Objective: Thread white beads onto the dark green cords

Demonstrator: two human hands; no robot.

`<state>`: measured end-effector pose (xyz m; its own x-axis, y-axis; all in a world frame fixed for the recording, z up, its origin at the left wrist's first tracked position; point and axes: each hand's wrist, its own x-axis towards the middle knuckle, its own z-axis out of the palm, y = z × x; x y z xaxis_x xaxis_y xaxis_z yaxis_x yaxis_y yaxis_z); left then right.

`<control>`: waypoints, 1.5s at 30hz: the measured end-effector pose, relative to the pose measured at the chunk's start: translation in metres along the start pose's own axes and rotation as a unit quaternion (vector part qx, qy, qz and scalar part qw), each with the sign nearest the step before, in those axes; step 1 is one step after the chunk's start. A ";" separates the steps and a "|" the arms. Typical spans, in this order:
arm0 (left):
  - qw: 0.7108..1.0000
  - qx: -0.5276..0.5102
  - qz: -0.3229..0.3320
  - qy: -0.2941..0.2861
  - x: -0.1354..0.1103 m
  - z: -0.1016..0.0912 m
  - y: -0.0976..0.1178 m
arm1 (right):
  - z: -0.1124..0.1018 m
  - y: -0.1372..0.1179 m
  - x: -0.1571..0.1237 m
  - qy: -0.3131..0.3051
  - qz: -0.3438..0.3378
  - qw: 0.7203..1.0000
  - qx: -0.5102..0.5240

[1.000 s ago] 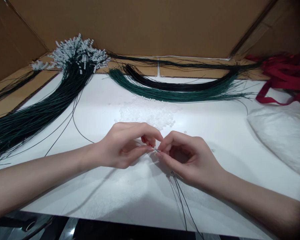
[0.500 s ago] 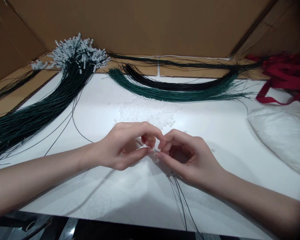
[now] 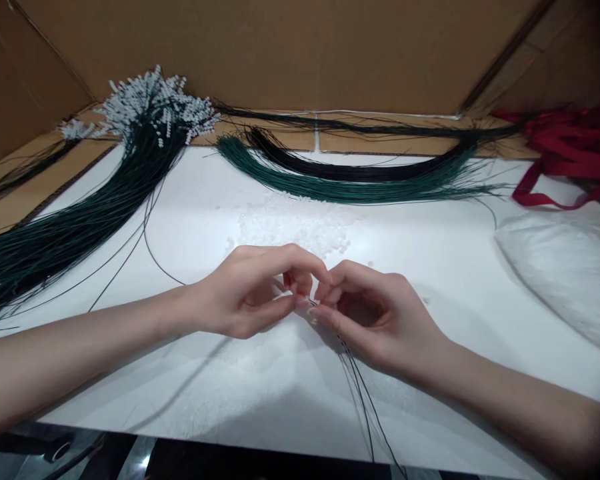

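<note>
Over the middle of the white board [image 3: 190, 393], my two hands meet at the fingertips. My right hand [image 3: 375, 310] is closed, pinching a few thin dark wires [image 3: 357, 380] that trail down past the board's front edge. Their short ends poke out between thumb and forefinger, towards the left. My left hand [image 3: 263, 290] is closed in a pinch at those wire ends; a small white bead may sit there, but the fingertips mostly hide it. Behind the hands lies a scatter of small white beads [image 3: 290, 223].
At left lies a thick bundle of dark green wires [image 3: 105, 193] tipped with white beads [image 3: 155, 107]. Bare green wires [image 3: 330, 190] and black wires [image 3: 340, 170] stretch across the back. Red ribbon [image 3: 565, 153] and a clear plastic bag [image 3: 570, 273] are at right. Cardboard walls [image 3: 300, 53] stand behind.
The hands stay almost in place. The fingertips have shifted slightly around the wire ends, and the trailing wires have moved a little.
</note>
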<state>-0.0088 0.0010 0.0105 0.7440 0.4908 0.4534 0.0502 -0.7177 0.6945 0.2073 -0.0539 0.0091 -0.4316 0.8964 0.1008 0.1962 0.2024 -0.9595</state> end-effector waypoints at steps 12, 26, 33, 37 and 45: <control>1.000 -0.009 -0.001 0.021 0.001 0.001 0.001 | -0.001 -0.003 0.001 0.012 0.001 0.999 -0.030; 1.000 -0.021 0.003 -0.010 0.001 0.001 0.002 | 0.000 -0.002 0.001 0.026 0.013 1.000 -0.011; 1.000 -0.018 -0.004 0.008 0.003 -0.002 0.006 | 0.000 -0.002 0.002 0.014 0.010 1.000 -0.012; 1.000 -0.026 -0.006 -0.005 0.003 -0.001 0.005 | -0.001 -0.002 0.002 0.008 0.016 1.000 -0.021; 0.998 -0.039 -0.025 -0.039 0.002 0.000 0.003 | 0.000 -0.002 0.001 0.003 0.015 1.000 -0.010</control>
<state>-0.0069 0.0000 0.0130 0.7922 0.4822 0.3741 0.0386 -0.6513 0.7578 0.2064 -0.0531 0.0107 -0.4205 0.9043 0.0741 0.2256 0.1833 -0.9568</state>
